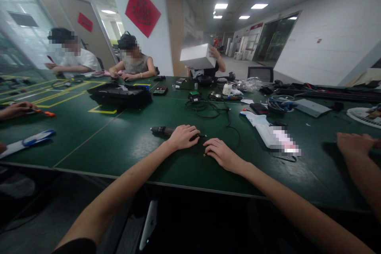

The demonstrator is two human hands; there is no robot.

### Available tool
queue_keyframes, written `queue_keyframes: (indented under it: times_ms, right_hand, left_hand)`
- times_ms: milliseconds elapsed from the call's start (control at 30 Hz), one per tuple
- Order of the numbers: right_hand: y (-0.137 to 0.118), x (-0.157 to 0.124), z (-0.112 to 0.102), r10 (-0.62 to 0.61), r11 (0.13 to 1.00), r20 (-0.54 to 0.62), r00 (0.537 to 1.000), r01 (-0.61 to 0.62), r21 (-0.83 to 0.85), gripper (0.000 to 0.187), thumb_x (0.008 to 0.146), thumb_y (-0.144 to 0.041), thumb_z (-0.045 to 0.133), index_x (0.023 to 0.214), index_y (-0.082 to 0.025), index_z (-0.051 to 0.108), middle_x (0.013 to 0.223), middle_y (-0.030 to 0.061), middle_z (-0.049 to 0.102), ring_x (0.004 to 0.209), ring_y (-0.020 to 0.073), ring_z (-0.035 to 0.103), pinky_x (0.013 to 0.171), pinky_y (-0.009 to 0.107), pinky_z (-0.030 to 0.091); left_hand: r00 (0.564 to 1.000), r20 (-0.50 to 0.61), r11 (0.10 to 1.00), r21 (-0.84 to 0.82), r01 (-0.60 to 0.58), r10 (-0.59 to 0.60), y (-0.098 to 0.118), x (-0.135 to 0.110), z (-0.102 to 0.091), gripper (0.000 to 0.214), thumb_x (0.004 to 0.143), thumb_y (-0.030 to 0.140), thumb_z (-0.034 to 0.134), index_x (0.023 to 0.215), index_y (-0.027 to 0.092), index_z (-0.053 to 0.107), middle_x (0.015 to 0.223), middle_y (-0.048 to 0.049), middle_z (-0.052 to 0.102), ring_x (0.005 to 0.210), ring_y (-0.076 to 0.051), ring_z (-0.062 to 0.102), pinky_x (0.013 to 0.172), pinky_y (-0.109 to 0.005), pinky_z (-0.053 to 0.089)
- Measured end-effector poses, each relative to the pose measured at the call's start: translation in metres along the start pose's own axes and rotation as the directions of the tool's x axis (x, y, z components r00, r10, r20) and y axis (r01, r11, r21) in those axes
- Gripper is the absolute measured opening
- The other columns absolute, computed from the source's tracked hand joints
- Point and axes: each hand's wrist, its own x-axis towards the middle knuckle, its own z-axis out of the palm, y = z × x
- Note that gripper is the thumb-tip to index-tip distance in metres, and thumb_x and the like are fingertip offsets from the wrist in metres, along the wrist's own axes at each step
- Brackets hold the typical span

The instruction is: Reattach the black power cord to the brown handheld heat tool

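My left hand (183, 136) rests on a dark electric screwdriver (162, 130) that lies flat on the green table (125, 139), its fingers curled over the tool's front end. Just to the right, my right hand (220, 152) lies palm down on the table with the fingers stretched flat. A tiny metal part (204, 154) sits on the table between the two hands. A black cable (229, 121) runs from the tool's tip away towards the back.
A white plastic housing (268, 131) lies to the right, a black bag (120, 94) at the back left. Other people sit around the table; one lifts a white box (197, 56). Another person's hand (355, 143) rests at the right, another (16, 109) at the left.
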Motion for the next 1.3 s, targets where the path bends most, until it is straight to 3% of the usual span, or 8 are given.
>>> queue_keyframes:
  times_ms: [100,267,567,733,900,1067,1200,1300]
  right_hand:
    - [0.007,0.001,-0.003,-0.03,0.997,0.045,0.999,0.033,-0.074,0.017,0.105,-0.016,0.055,0.108,-0.022,0.071,0.13,0.0088,0.068,0.121,0.0238,0.061,0.105,0.045,0.052]
    - [0.013,0.001,-0.014,-0.082,0.988,0.022,0.996,0.084,-0.129,0.018,0.105,-0.02,0.056,0.114,-0.025,0.071,0.144,0.011,0.057,0.132,0.0274,0.056,0.11,0.048,0.049]
    - [0.034,-0.034,-0.032,-0.018,0.996,0.091,0.996,0.025,-0.084,0.037,0.097,-0.017,0.057,0.133,-0.023,0.064,0.125,0.0108,0.062,0.095,0.0208,0.067,0.084,0.034,0.056]
    - [0.038,-0.032,-0.029,0.064,0.998,-0.099,0.993,-0.062,0.028,0.033,0.106,-0.02,0.048,0.133,-0.024,0.066,0.119,0.0102,0.066,0.1,0.0219,0.068,0.085,0.034,0.057]
    - [0.049,-0.004,-0.025,0.373,0.927,-0.274,0.887,-0.369,0.067,0.034,0.105,-0.033,0.057,0.138,-0.024,0.061,0.108,0.0059,0.068,0.097,0.0208,0.069,0.086,0.034,0.059]
    - [0.057,0.007,-0.013,0.348,0.927,-0.189,0.918,-0.367,-0.074,0.022,0.107,-0.026,0.053,0.121,-0.023,0.07,0.119,0.0092,0.065,0.097,0.0215,0.068,0.089,0.036,0.058]
    - [0.053,0.001,-0.01,0.324,0.922,-0.098,0.941,-0.338,-0.191,0.025,0.105,-0.017,0.05,0.123,-0.02,0.067,0.14,0.0155,0.057,0.11,0.0278,0.065,0.085,0.038,0.057]
    - [0.051,-0.006,-0.014,0.324,0.918,-0.036,0.945,-0.324,-0.23,0.024,0.102,-0.011,0.051,0.12,-0.018,0.067,0.129,0.0165,0.063,0.111,0.0294,0.063,0.085,0.037,0.056]
  left_hand:
    - [1.0,-0.01,1.0,-0.008,-0.01,0.01,-0.001,-0.001,0.001,0.031,0.102,0.046,0.052,0.119,0.026,0.069,0.109,-0.0047,0.071,0.093,-0.02,0.068,0.082,-0.035,0.049]
    - [0.999,-0.016,0.999,-0.012,-0.033,0.032,-0.001,-0.004,-0.001,0.029,0.102,0.045,0.051,0.116,0.027,0.069,0.106,-0.0031,0.072,0.09,-0.019,0.068,0.078,-0.034,0.049]
    - [0.999,-0.011,0.999,0.007,-0.042,0.042,-0.004,-0.002,0.0,0.029,0.102,0.047,0.051,0.114,0.026,0.068,0.103,-0.0039,0.071,0.087,-0.019,0.067,0.075,-0.035,0.046]
    - [0.998,0.0,0.998,0.005,-0.056,0.056,-0.004,-0.002,-0.002,0.029,0.101,0.045,0.051,0.112,0.025,0.068,0.101,-0.0042,0.071,0.085,-0.02,0.067,0.074,-0.035,0.046]
    - [0.99,0.02,0.99,-0.025,-0.136,0.137,-0.006,-0.007,-0.007,0.025,0.096,0.046,0.057,0.104,0.026,0.069,0.092,-0.0006,0.071,0.078,-0.017,0.066,0.071,-0.033,0.047]
    - [0.987,-0.018,0.986,-0.042,-0.162,0.162,-0.008,-0.014,-0.007,0.023,0.093,0.045,0.059,0.101,0.027,0.069,0.088,0.001,0.071,0.078,-0.015,0.067,0.071,-0.03,0.049]
    - [0.991,-0.097,0.996,-0.009,-0.094,0.092,-0.009,-0.018,-0.003,0.024,0.095,0.044,0.057,0.104,0.025,0.068,0.093,-0.0013,0.072,0.083,-0.017,0.068,0.075,-0.031,0.05]
    - [0.987,-0.16,0.999,0.032,-0.019,0.024,-0.009,-0.018,0.002,0.026,0.096,0.044,0.057,0.107,0.024,0.067,0.098,-0.0034,0.072,0.084,-0.019,0.067,0.075,-0.033,0.05]
